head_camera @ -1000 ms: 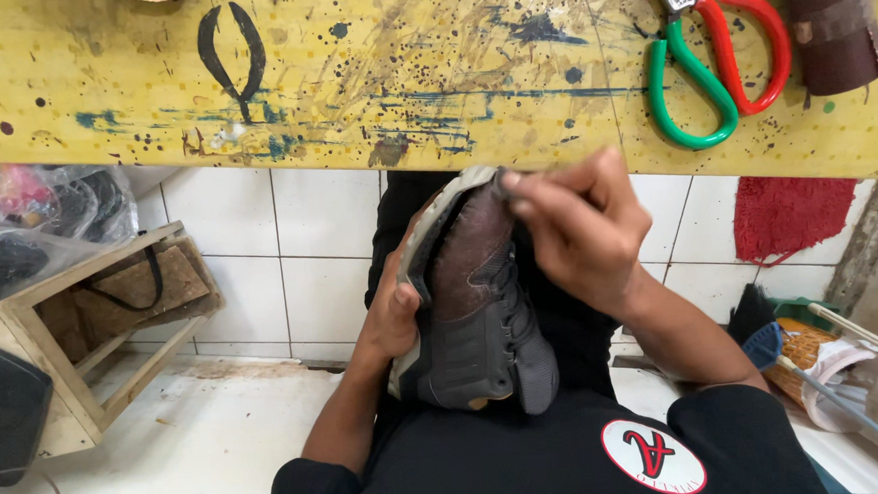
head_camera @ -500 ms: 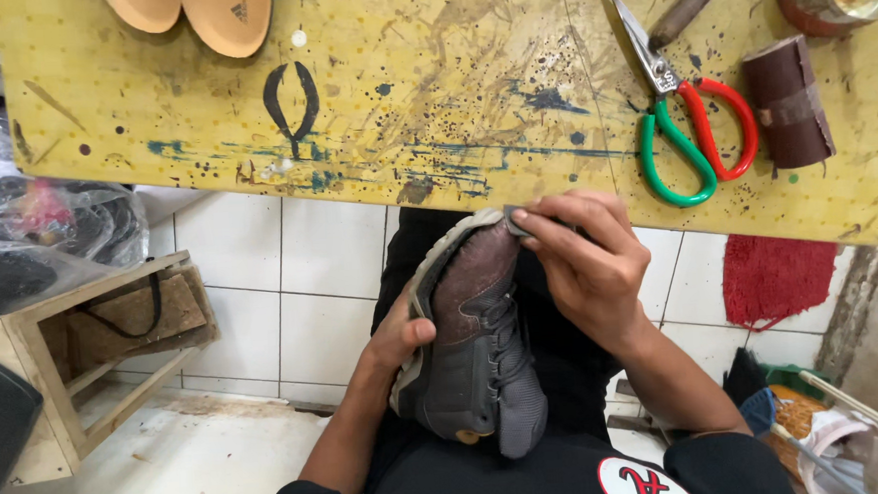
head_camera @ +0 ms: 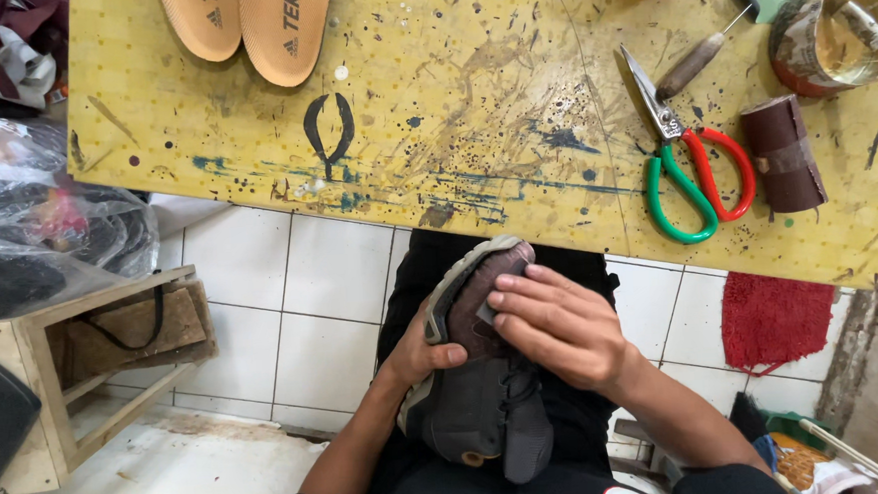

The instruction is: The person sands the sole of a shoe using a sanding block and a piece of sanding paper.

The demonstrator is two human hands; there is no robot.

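2 hands (head_camera: 553, 326) on gray shoe (head_camera: 482, 395), lap-level.

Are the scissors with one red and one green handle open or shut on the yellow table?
Shut. The scissors lie flat on the yellow table, blades together in one point, the two handle loops side by side.

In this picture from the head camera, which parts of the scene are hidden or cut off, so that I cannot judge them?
- Head view: the toe of the dark shoe is covered by the right hand.
- Head view: the left hand is mostly behind the shoe; only thumb and wrist show.
- Head view: the two tan insoles and the tin can are cut by the top edge.
- Head view: what the clear plastic bag holds is blurred.
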